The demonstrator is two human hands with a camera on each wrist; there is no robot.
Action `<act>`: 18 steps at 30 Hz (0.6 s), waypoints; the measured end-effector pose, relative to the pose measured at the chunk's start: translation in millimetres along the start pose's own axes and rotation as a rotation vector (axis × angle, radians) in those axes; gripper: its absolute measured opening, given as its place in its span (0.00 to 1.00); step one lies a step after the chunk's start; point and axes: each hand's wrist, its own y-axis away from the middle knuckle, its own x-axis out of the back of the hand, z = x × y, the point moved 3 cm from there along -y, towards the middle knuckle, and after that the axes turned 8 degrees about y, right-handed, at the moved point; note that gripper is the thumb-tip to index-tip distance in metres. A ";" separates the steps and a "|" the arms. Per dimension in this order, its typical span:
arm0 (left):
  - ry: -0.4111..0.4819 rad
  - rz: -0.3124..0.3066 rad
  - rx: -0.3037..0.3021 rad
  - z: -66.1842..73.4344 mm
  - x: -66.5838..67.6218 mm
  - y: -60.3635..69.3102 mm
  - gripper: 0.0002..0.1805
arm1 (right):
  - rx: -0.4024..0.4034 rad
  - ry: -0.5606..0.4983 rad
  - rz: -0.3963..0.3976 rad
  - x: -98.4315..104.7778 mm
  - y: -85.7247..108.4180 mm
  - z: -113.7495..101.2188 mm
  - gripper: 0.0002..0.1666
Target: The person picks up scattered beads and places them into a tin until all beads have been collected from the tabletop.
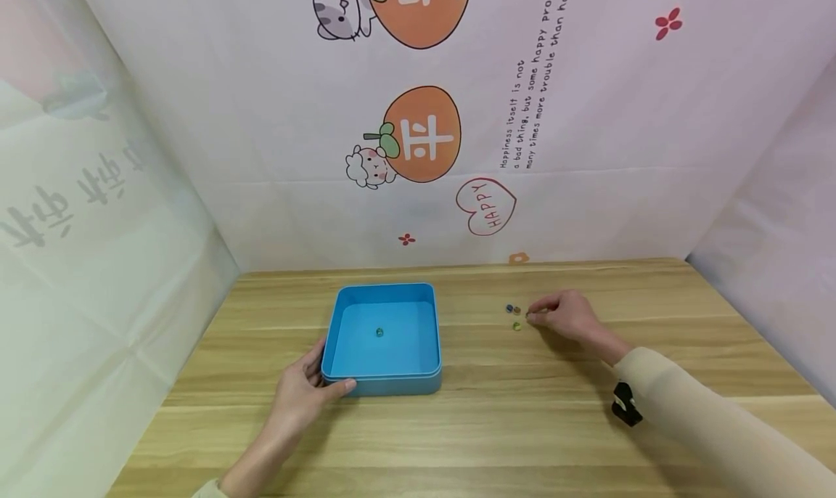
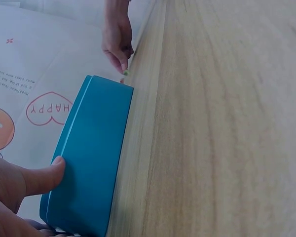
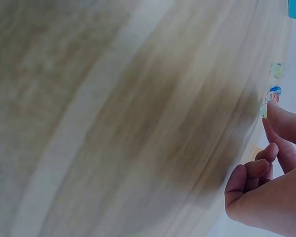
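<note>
My left hand (image 1: 297, 393) grips the near left corner of a square blue box (image 1: 408, 385), its thumb pressed on the front wall. In the left wrist view that thumb lies against the box's side (image 2: 96, 153). One green glass marble (image 1: 379, 332) lies inside the box. To the right, my right hand (image 1: 570, 316) pinches a small marble (image 3: 264, 110) between thumb and forefinger, low at the table; the fingers partly hide it. Close by on the wood are a blue marble (image 1: 509, 308), an orange-brown marble (image 1: 517, 310) and a yellow-green marble (image 1: 517, 326).
The wooden table (image 1: 483, 433) meets a printed white cloth (image 1: 294, 215) along its back edge. More cloth hangs at the left (image 1: 98, 266) and right sides. A black strap-like device (image 1: 625, 405) sits at my right wrist.
</note>
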 end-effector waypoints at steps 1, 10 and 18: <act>0.002 0.000 0.001 -0.1 0.0 0.1 0.55 | -0.003 0.001 0.001 -0.6 -0.2 0.3 0.13; -0.004 0.001 0.002 -1.6 -0.3 0.1 0.55 | 0.021 0.002 0.018 -0.4 2.6 -2.5 0.12; -0.007 0.002 -0.009 -1.1 -1.0 0.1 0.54 | -0.034 -0.081 0.002 -1.3 7.6 -2.4 0.13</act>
